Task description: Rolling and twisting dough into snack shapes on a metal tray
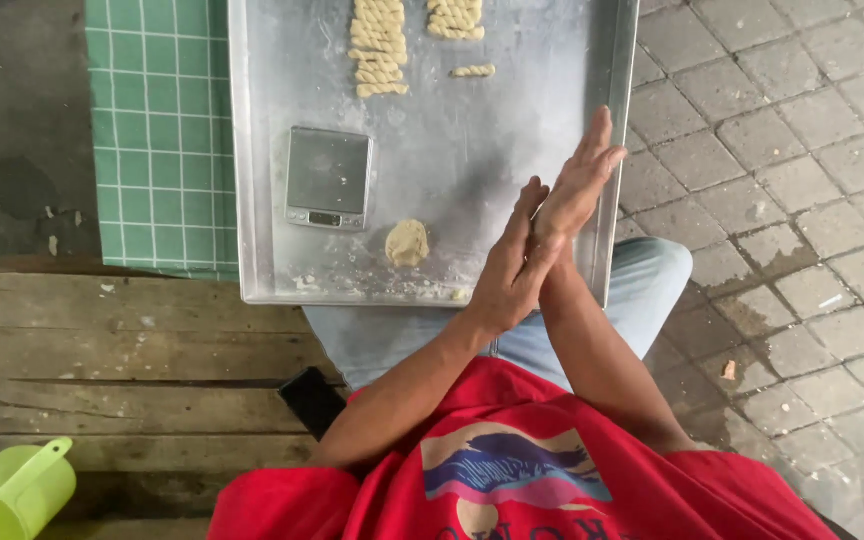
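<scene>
One metal tray (552,60), resting on the lap. On it: one small digital scale (328,177) at near left, one round lump of dough (407,243) just right of the scale, two stacks of twisted dough pieces (379,45) at the far end, plus one loose twist (473,71) beside them (count per stack impossible to tell). One green scoop (9,492) at near left on wooden planks (132,340). Green checked cloth (157,130) left of tray. Left hand (508,262) and right hand (577,185) pressed palm to palm, fingers straight, above tray's near right edge; anything between the palms hidden.
</scene>
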